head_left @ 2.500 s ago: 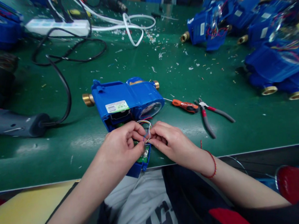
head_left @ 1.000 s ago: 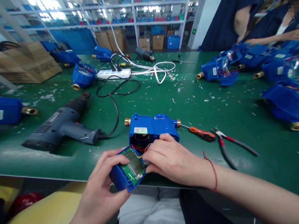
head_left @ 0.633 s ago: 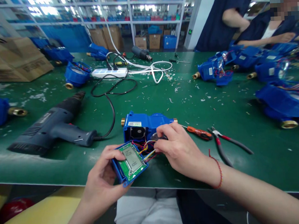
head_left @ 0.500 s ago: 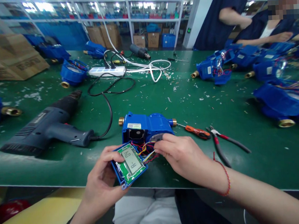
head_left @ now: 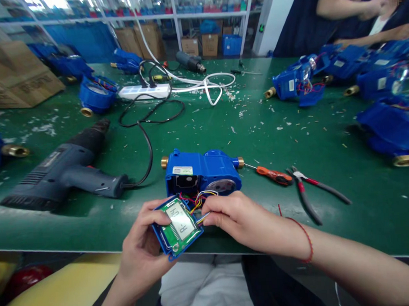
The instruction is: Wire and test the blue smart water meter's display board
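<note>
My left hand [head_left: 144, 245] grips a blue-framed circuit board with an LCD display [head_left: 180, 222], thumb on its face, fingers behind it. Characters show on the lit screen. My right hand [head_left: 233, 220] pinches thin coloured wires [head_left: 201, 218] close to the board's right edge. Beyond both hands lies a blue water meter [head_left: 201, 167] with brass ends, its box side uncovered toward me and a round dial [head_left: 220, 186] showing. Red, yellow and white wires run between the meter and the board.
An orange-handled screwdriver [head_left: 274, 175] and red-and-grey cutting pliers [head_left: 307, 191] lie to the right. A heat gun [head_left: 68, 169] rests at left, its cord leading toward a white power strip [head_left: 144, 92]. More blue meters [head_left: 395, 124] stand at right. Co-workers' arms [head_left: 351, 8] show behind.
My right hand has moved left and down, from beside the dial to the wires at the board's edge. The dial is now uncovered. The left hand keeps its hold.
</note>
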The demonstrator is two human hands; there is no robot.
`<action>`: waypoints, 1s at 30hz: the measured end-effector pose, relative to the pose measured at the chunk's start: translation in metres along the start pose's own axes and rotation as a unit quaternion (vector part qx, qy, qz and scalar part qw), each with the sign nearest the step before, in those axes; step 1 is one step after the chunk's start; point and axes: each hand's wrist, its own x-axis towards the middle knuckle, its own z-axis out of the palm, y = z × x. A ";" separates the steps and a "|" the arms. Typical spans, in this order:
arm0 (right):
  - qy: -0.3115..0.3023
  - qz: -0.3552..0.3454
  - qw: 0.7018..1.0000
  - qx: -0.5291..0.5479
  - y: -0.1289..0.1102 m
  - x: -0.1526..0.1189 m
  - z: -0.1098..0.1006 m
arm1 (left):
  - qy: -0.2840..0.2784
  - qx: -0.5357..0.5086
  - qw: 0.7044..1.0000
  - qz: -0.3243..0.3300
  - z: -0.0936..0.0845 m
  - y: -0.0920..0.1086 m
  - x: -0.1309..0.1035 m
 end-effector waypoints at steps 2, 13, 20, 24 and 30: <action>0.022 -0.011 0.999 0.032 0.004 0.002 0.001 | -0.004 -0.001 1.000 0.000 0.001 -0.002 -0.001; -0.052 0.010 0.994 0.091 0.004 0.004 -0.011 | 0.001 -0.016 1.000 -0.004 0.002 -0.004 -0.003; 0.041 -0.164 0.960 -0.222 0.008 -0.006 -0.010 | -0.006 -0.005 1.000 -0.006 0.001 -0.003 -0.005; -0.028 -0.093 0.981 -0.171 -0.001 -0.002 -0.018 | -0.008 0.002 1.000 -0.010 0.002 -0.005 -0.004; -0.158 0.106 0.969 0.160 -0.001 0.004 -0.017 | 0.017 -0.004 1.000 0.002 0.003 -0.005 -0.005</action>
